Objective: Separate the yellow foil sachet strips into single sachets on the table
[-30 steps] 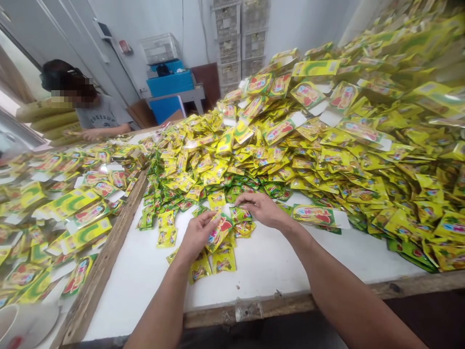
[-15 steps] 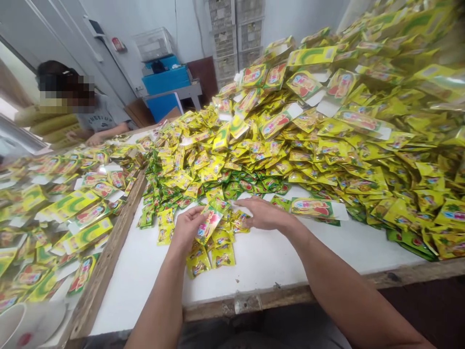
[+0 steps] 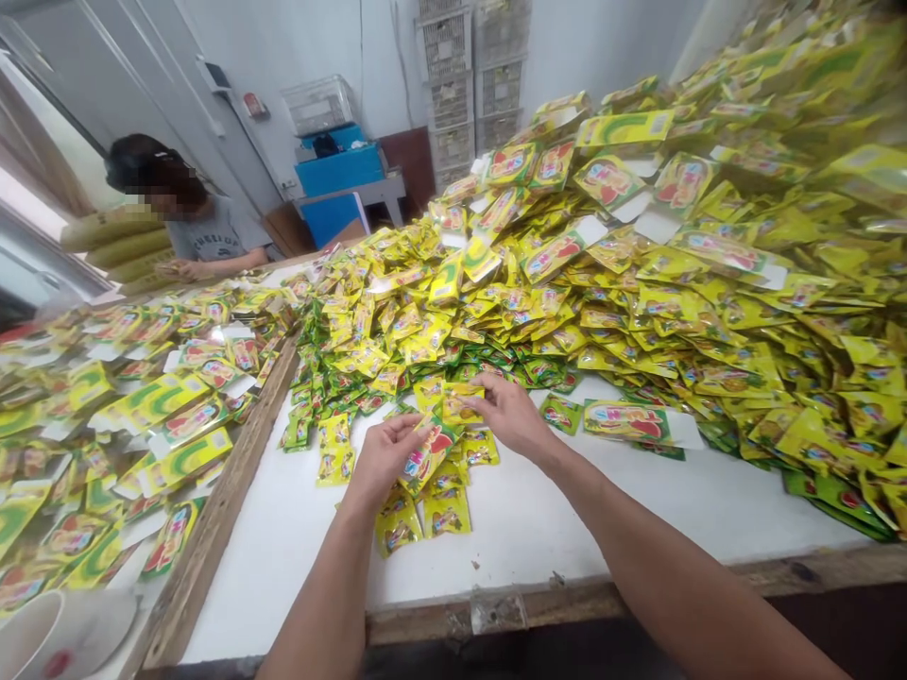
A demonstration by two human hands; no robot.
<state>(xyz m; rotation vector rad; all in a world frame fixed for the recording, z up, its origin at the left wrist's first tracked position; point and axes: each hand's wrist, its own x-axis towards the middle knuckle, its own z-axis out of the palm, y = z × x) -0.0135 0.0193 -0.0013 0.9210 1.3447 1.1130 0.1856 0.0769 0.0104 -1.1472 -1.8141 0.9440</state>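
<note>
My left hand (image 3: 386, 461) grips a small yellow-and-green carton (image 3: 428, 457) with a red fruit picture, tilted above the white tabletop. My right hand (image 3: 514, 416) pinches a yellow sachet (image 3: 459, 404) at the carton's far end. Whether part of the sachet is inside the carton I cannot tell. Under and just in front of the carton lie several yellow sachets (image 3: 448, 513), partly hidden by it. A strip of yellow sachets (image 3: 334, 449) rests left of my left hand. Beyond my right hand are a green sachet (image 3: 560, 413) and a flat carton (image 3: 627, 421) with its white flap out.
A large heap of yellow sachets (image 3: 638, 312) rises behind and to the right. A wooden divider (image 3: 233, 482) separates my area from many cartons (image 3: 160, 401) on the left. At bottom left stands a white round container (image 3: 71, 628). A person (image 3: 213, 231) works across the table.
My right hand now pinches a yellow sachet against the carton's far end, where its fingers were at a white flap before. The whole view has shifted slightly.
</note>
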